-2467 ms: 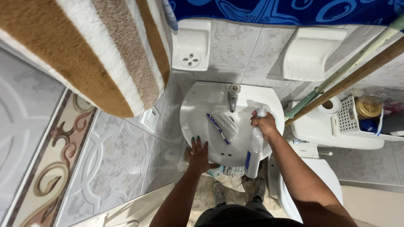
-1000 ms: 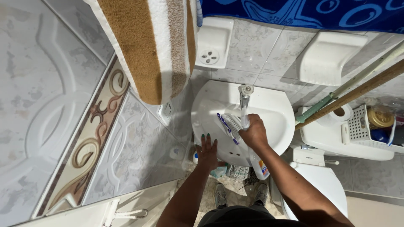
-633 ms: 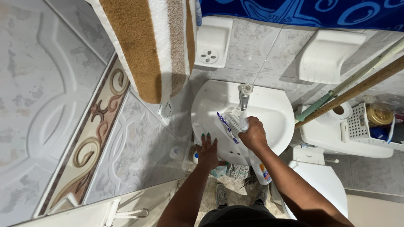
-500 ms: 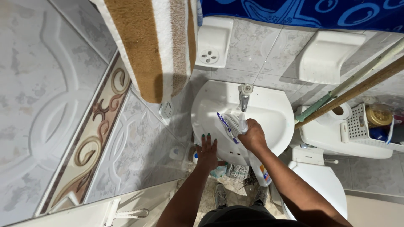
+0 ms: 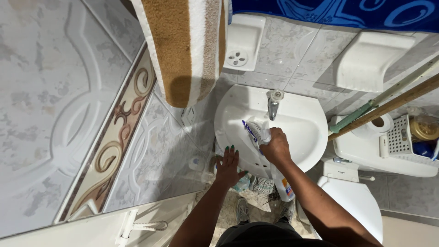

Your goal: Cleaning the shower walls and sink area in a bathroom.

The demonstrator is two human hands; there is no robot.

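Our right hand (image 5: 275, 148) wrapped tight round spray bottle (image 5: 282, 182), nozzle end over basin, bottle body hanging past sink's near rim. Our left hand (image 5: 228, 165) flat, fingers spread, pressed on near-left edge of white sink (image 5: 302, 123). Scrub brush (image 5: 256, 131) lies in bowl, touching right hand's knuckles, just below tap (image 5: 273, 106). Striped towel (image 5: 187, 45) hangs close on left; two broom handles (image 5: 388, 101) lean in on right, toilet (image 5: 356, 201) beside. Open bowl right of tap.

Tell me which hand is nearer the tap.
Right. The right hand holds a spray bottle over the basin, just below the tap. The left hand rests flat on the sink front rim, farther away.
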